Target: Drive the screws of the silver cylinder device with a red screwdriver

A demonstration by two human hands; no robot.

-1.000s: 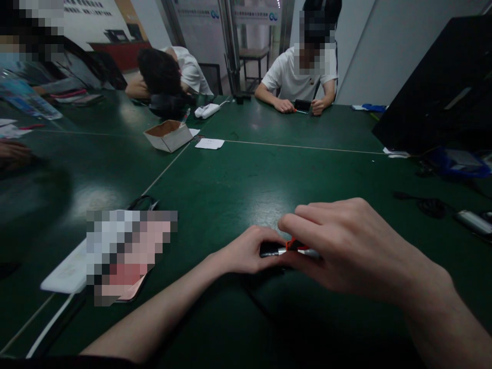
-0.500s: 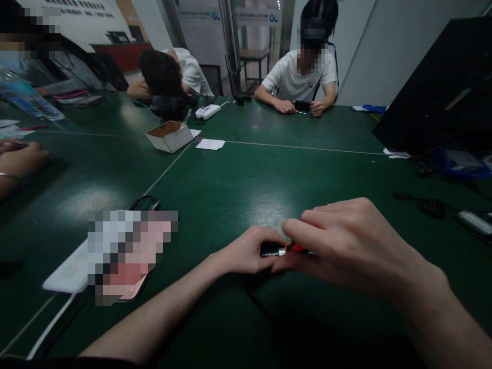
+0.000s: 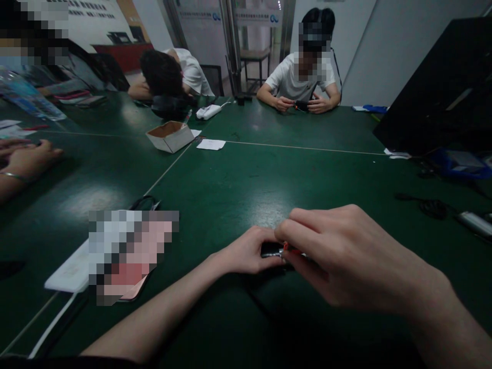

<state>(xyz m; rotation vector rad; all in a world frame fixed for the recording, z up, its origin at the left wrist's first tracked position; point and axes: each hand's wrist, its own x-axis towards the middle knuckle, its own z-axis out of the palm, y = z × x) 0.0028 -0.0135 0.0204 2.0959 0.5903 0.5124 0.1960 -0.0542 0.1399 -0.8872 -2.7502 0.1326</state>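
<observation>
My left hand is closed around a small black object with a silvery end, just above the green table. Only a short stretch of it shows between thumb and fingers, so I cannot tell its kind. From the right, my right hand pinches a thin orange-red piece between thumb and fingertips. It meets the silvery end of the black object; most of it is hidden behind my fingers.
A white power strip and a pink phone-like slab lie left. Beyond are a cardboard box and paper. A dark monitor stands right, near cables. Co-workers sit at the green table.
My right hand has shifted slightly left and its thumb has moved away from my left thumb, showing more of the orange-red piece. My left hand stays put.
</observation>
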